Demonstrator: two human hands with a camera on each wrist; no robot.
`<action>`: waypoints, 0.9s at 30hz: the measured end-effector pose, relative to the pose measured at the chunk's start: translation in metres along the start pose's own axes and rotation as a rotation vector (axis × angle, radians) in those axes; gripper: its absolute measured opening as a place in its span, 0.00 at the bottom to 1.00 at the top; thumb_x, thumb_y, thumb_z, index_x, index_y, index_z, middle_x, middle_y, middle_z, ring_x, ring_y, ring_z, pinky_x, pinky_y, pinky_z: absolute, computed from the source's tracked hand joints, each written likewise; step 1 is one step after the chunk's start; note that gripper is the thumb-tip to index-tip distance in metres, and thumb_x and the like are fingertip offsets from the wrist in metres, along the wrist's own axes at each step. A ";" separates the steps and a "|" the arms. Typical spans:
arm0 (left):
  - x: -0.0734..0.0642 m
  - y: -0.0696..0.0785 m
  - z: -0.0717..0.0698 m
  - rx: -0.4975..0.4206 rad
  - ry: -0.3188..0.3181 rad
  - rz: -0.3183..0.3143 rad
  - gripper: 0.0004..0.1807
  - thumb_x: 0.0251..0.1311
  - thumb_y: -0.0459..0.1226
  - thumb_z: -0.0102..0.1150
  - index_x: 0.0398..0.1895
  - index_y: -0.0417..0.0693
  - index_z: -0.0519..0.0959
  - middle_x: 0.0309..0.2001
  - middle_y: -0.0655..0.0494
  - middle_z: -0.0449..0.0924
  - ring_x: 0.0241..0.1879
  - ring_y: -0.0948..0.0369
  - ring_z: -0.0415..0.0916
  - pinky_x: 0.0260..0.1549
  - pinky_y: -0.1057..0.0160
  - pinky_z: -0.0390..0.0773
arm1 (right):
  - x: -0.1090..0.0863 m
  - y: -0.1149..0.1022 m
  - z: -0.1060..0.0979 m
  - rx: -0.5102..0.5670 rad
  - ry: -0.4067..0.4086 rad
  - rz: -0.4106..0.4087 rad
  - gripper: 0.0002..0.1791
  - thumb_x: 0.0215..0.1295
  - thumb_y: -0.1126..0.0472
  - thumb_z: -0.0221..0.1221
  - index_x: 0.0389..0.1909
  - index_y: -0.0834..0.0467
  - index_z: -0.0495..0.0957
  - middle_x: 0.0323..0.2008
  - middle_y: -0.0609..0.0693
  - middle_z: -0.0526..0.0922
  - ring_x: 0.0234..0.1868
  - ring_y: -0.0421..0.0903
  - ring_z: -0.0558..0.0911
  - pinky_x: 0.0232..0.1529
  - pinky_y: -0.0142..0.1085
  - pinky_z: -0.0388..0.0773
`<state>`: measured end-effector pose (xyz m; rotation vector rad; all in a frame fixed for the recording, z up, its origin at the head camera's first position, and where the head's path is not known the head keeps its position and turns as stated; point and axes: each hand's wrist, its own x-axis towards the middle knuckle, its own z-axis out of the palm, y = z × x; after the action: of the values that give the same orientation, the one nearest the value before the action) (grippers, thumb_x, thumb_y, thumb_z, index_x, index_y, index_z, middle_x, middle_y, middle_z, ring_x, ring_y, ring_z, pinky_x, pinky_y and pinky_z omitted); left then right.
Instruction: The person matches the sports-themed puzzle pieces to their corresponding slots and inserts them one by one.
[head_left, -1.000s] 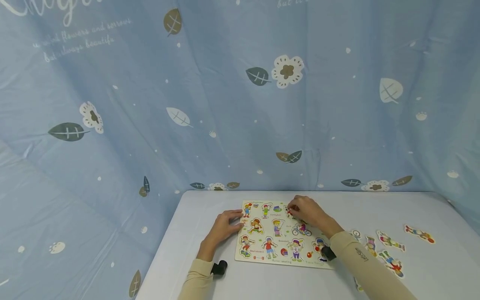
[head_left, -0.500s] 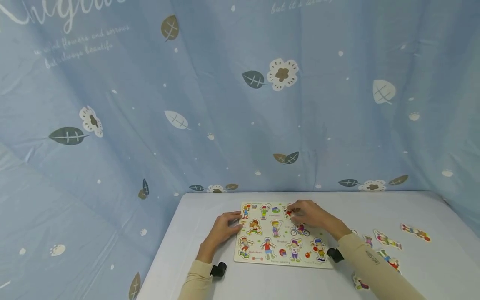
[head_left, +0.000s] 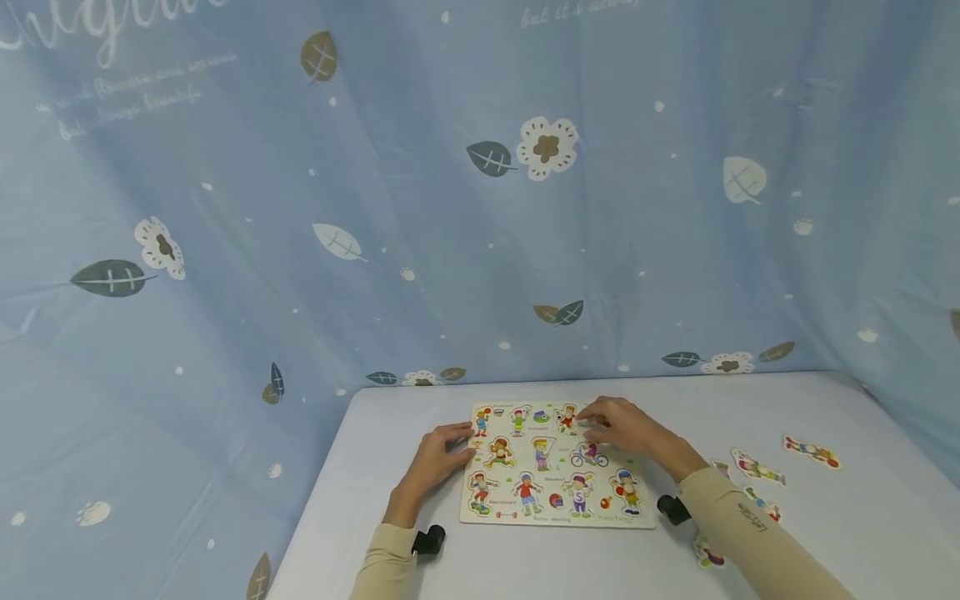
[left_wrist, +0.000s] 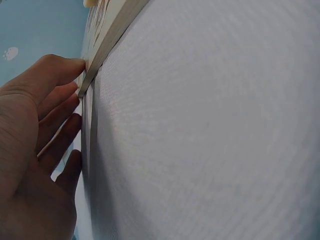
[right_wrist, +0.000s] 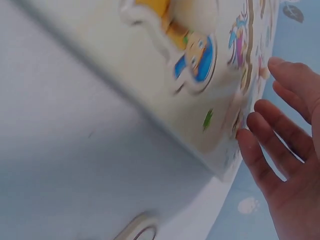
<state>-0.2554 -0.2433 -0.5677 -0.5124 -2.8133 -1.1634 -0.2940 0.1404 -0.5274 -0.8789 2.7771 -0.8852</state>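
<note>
A wooden puzzle board (head_left: 522, 460) with figures of children playing sports lies flat on the table. My left hand (head_left: 437, 457) rests at its left edge; in the left wrist view the thumb (left_wrist: 70, 69) touches that edge and the fingers reach out beside it. Over the board's upper right is my right hand (head_left: 624, 427), its fingers loosely spread and nothing gripped. Just left of its fingertips, the soccer player piece (head_left: 567, 419) sits in the top row. Below the hand is a cyclist piece (head_left: 588, 455), partly near the fingers. The right wrist view shows a blue-capped piece (right_wrist: 201, 57) on the board.
Several loose figure pieces lie right of the board, among them a piece with an orange ball (head_left: 812, 451) and a piece in green and white (head_left: 759, 467). Another piece (head_left: 708, 553) lies near the right sleeve. A blue patterned curtain (head_left: 450, 208) hangs behind the table.
My right hand has let go of the soccer player piece and drawn slightly right, uncovering it. The left hand stays at the board's edge. The view has shifted a little.
</note>
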 end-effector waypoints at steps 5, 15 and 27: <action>-0.003 -0.001 -0.002 -0.014 0.015 0.006 0.21 0.58 0.39 0.68 0.53 0.40 0.82 0.61 0.48 0.79 0.63 0.45 0.73 0.64 0.42 0.70 | -0.008 0.004 -0.003 -0.053 0.103 -0.023 0.12 0.59 0.61 0.68 0.44 0.58 0.85 0.37 0.49 0.84 0.37 0.45 0.82 0.35 0.33 0.80; -0.002 0.001 -0.002 -0.055 0.012 -0.020 0.21 0.58 0.39 0.68 0.54 0.40 0.82 0.61 0.48 0.79 0.65 0.45 0.71 0.65 0.42 0.68 | -0.034 0.015 -0.021 -0.079 0.144 0.000 0.10 0.61 0.62 0.66 0.44 0.56 0.86 0.37 0.45 0.84 0.36 0.40 0.81 0.34 0.31 0.80; 0.000 0.001 0.000 -0.044 0.018 -0.016 0.21 0.58 0.39 0.68 0.53 0.41 0.82 0.61 0.49 0.79 0.64 0.46 0.72 0.65 0.43 0.69 | -0.076 0.027 -0.039 -0.155 0.069 0.093 0.09 0.60 0.61 0.67 0.41 0.55 0.86 0.35 0.42 0.83 0.33 0.34 0.78 0.32 0.30 0.80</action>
<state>-0.2549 -0.2432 -0.5670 -0.4813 -2.7874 -1.2291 -0.2541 0.2201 -0.5167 -0.7452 2.9521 -0.7066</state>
